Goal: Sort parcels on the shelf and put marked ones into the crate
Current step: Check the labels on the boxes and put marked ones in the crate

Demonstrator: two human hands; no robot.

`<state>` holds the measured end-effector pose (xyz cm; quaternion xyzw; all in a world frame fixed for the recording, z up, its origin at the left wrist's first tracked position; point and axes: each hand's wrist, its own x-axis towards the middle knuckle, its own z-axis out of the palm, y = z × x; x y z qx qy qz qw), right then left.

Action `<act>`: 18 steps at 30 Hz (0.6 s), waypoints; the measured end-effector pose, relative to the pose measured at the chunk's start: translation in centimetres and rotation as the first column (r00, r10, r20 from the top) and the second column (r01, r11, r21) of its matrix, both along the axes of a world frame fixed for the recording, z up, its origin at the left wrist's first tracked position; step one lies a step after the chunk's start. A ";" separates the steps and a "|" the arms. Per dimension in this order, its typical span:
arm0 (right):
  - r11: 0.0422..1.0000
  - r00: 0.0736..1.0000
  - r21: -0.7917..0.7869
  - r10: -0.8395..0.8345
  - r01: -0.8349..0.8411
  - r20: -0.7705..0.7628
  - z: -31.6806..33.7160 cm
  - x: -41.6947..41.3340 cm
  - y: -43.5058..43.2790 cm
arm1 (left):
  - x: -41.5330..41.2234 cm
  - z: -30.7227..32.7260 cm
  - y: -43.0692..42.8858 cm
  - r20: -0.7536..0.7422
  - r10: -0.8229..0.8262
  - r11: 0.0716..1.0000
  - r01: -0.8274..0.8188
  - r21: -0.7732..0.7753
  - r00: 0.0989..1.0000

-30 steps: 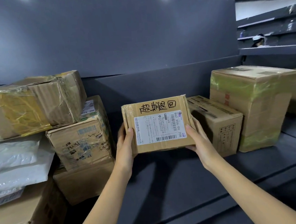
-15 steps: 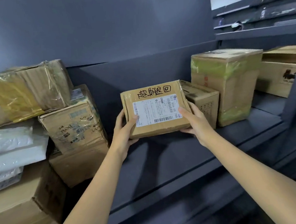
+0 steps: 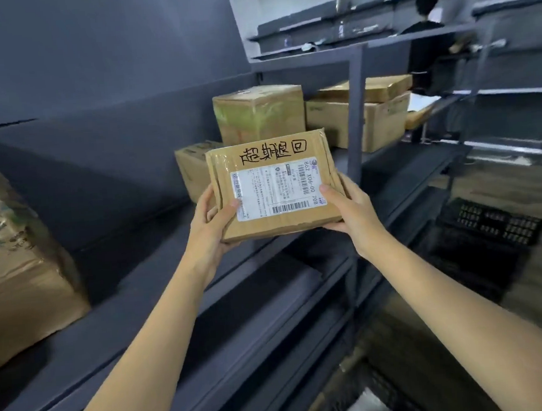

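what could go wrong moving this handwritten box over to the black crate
The left hand and right hand grip the marked parcel only at its lower corners, so it might tip or slip. The shelf post stands just right of it; a swing toward the black crate could clip it.

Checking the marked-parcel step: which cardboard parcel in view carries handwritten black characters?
The flat brown cardboard parcel held between the left hand and right hand: black marker writing runs above its white label. The shelved boxes' visible faces show none.
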<state>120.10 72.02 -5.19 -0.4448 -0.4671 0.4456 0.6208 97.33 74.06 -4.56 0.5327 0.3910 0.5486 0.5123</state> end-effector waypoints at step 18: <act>0.574 0.626 -0.442 -0.779 0.689 -0.035 -20.7 20.1 -24.3 | 29.1 -19.3 -8.7 -0.088 -0.720 0.640 0.609 -0.468 0.689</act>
